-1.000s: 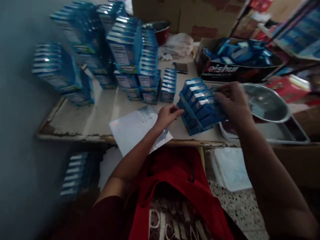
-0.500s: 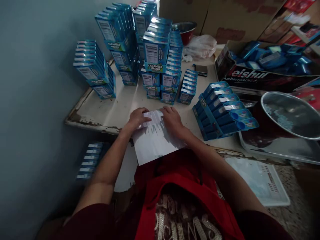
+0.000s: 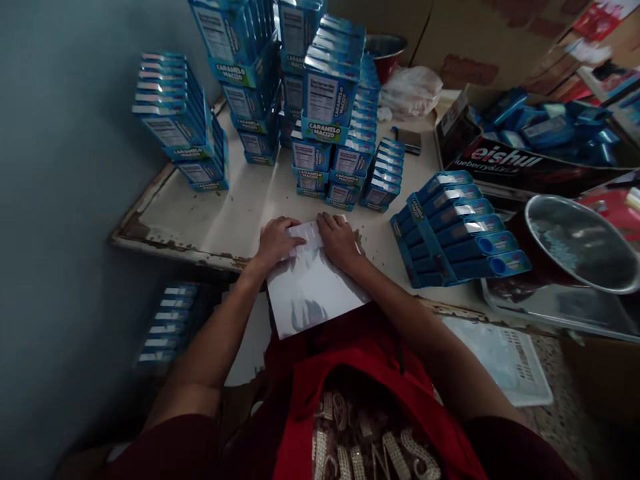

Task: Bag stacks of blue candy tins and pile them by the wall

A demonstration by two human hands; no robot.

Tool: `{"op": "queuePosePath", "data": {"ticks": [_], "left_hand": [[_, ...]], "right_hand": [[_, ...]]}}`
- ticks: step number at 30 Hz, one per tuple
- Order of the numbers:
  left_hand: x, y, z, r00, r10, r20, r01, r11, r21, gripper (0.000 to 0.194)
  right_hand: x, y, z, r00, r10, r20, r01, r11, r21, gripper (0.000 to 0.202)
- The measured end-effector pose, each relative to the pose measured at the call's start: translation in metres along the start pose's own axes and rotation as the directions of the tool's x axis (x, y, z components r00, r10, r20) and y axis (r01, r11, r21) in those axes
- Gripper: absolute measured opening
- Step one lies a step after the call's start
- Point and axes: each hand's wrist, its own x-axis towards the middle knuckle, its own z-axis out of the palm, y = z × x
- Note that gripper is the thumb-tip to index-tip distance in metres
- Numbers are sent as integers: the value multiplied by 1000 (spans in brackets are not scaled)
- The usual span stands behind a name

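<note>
A white card sheet (image 3: 320,290), folded along its far side, lies at the table's near edge and reaches over my lap. My left hand (image 3: 277,245) grips its far left corner, with the thumb on top. Across the far right part lies my right hand (image 3: 339,241), fingers together and bent over the card; its fingertips press near the far edge. To the right, a tilted blue display box (image 3: 425,233) holds several slim blue packs. Beyond my hands stand stacks of filled display boxes marked "Caramelo Macizo" (image 3: 325,130).
On the right are a metal bowl (image 3: 590,247) with pale blue pieces, a tray (image 3: 560,320) under it and a black carton (image 3: 530,157) full of blue packs. A plastic bag (image 3: 413,92) and a dark flat object (image 3: 409,141) lie farther back. A white basket (image 3: 540,380) sits below.
The view has shifted slightly. My right hand has moved a little along the card's far edge, and the card lies flatter; my left hand keeps its hold.
</note>
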Motion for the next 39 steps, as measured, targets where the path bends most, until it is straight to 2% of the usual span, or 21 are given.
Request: {"op": "queuePosePath", "data": {"ticks": [9,16,20,25,29,33,39], "left_hand": [[-2,2,2,1000,-21,0,21,998,60,41],[-4,2,3,1000,-11,-18,12,998,68,39],[-5,2,3,1000,-4,-21,5,998,69,42],[-4,1,3,999,15,-36,-14,999,38,42],[-2,0,2,1000,0,-10,1,999,38,41],[-3,-1,3,1000,-1,-22,2,999,50,41],[-4,0,3,1000,18,-21,-17,999,36,41]], "right_hand": [[-14,-12,0,997,45,65,-40,996,-77,60],[-30,-9,-2,1000,1,-13,-3,996,-94,43],[-37,-8,-9,998,49,-45,-52,997,-56,41],[-22,-8,-15,987,130,-95,-132,991,-10,49],[-10,-8,-18,994,89,-62,-91,995,-31,32],[-18,-10,-25,999,36,-2,-36,997,-61,30],[-30,-12,-43,981,182,-72,-180,983,33,19]]}}
